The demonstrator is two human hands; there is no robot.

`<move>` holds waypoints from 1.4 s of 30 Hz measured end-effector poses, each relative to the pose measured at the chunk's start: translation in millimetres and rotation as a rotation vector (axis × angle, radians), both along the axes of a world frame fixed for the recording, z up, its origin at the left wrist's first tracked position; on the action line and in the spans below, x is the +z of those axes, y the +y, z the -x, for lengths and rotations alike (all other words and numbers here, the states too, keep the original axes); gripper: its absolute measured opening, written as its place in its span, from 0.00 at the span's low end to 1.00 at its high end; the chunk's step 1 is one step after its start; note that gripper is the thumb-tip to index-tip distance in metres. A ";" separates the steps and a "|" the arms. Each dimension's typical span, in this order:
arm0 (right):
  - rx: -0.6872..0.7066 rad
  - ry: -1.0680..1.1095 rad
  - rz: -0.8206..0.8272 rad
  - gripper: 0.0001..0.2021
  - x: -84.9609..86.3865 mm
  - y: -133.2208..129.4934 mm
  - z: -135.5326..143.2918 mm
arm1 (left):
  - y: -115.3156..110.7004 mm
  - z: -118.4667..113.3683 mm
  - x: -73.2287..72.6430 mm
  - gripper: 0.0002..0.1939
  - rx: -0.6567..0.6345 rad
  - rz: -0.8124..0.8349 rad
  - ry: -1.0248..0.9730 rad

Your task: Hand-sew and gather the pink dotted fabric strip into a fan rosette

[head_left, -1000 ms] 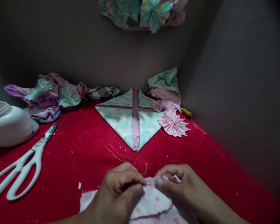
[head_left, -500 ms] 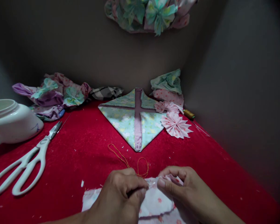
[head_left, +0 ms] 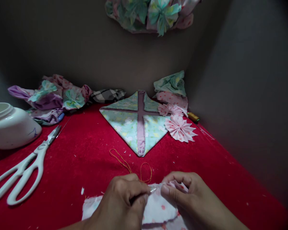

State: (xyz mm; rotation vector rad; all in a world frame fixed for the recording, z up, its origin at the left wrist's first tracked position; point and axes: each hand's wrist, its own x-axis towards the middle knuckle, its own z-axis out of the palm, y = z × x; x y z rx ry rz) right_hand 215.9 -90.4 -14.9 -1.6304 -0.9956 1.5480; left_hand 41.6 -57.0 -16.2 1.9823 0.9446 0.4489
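Red cloth [head_left: 86, 153] under everything, head view. Dotted fabric [head_left: 161, 209] at near centre, between and under both hands. Left hand [head_left: 127, 199] pinches a needle [head_left: 153, 190], thumb against fingers, shiny tip at the fabric's far edge. Right hand [head_left: 186, 191] pinches the same edge, fabric bunched in its fingers. Orange thread [head_left: 128, 166] loops just beyond the hands. Scissors [head_left: 41, 150] at left, blades pointing far; white pot [head_left: 16, 127] beside them. Green diamond [head_left: 124, 124] lies flat at far centre, pink rosette [head_left: 181, 128] overlapping its right corner. Spool [head_left: 193, 117] far right.
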 end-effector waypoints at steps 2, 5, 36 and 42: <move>0.007 -0.009 -0.007 0.11 -0.8 0.1 -0.6 | 0.4 -0.5 -0.3 0.14 0.010 0.002 0.006; 0.004 -0.010 -0.009 0.11 -1.0 0.2 0.0 | 0.9 -1.0 -1.3 0.14 0.021 0.014 0.008; 0.015 0.160 -0.010 0.15 6.0 1.9 10.5 | 6.6 -8.7 -3.0 0.08 0.189 0.113 -0.293; -0.006 0.233 -0.024 0.17 8.4 -0.1 9.9 | 5.6 -14.7 4.9 0.08 -0.078 -0.195 -0.287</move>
